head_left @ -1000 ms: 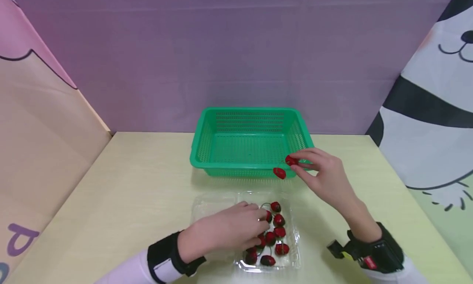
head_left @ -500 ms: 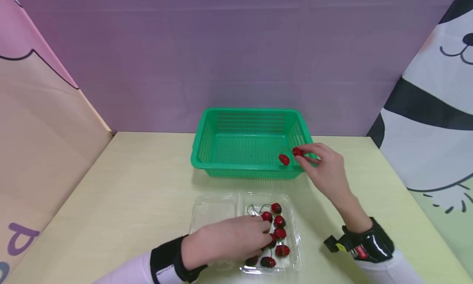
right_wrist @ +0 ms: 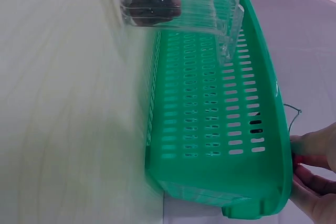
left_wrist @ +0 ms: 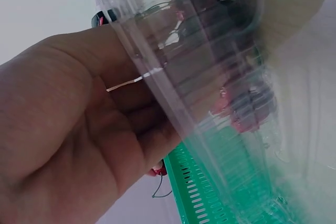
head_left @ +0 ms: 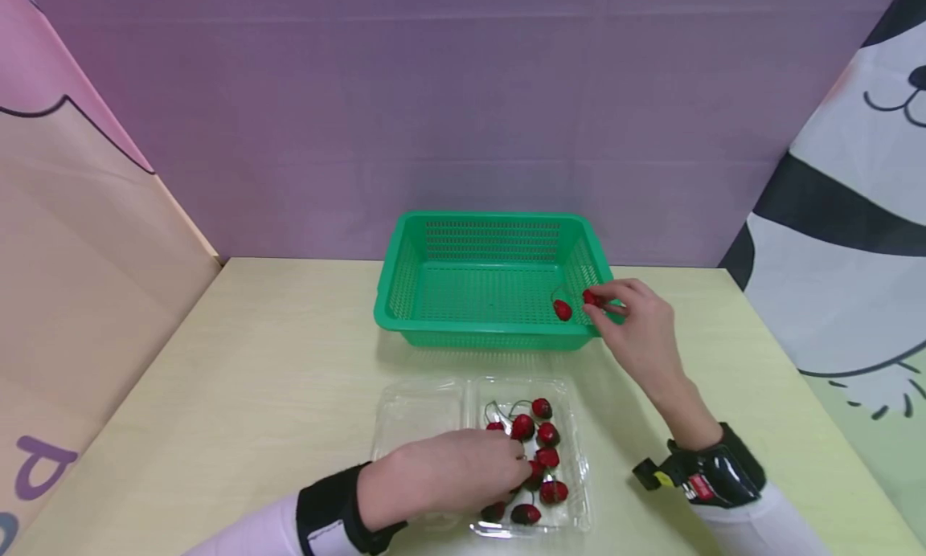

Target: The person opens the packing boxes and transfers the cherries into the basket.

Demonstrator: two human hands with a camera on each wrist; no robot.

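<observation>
At the basket's near right corner, my right hand [head_left: 640, 331] pinches a red cherry [head_left: 591, 297] between thumb and fingertips. A second cherry [head_left: 563, 309] with a thin green stem hangs beside it, over the inside of the green basket [head_left: 492, 328]. My left hand [head_left: 463, 472] reaches over the clear plastic container [head_left: 575, 459], its fingertips down among several dark red cherries [head_left: 547, 435]. In the left wrist view the container wall lies in front of the left fingers, near a blurred cherry [left_wrist: 249, 106]; whether they hold one is hidden.
The container's clear lid [head_left: 419, 411] lies folded out to the left. The basket stands at the back of the pale wooden table [head_left: 282, 355], close to a purple backdrop [head_left: 362, 122]. Printed sheets hang at both sides.
My right hand has moved slightly back and right, bringing the two cherries from the basket's front edge to above its inside. The left hand has shifted slightly toward the near side, uncovering cherries and stems.
</observation>
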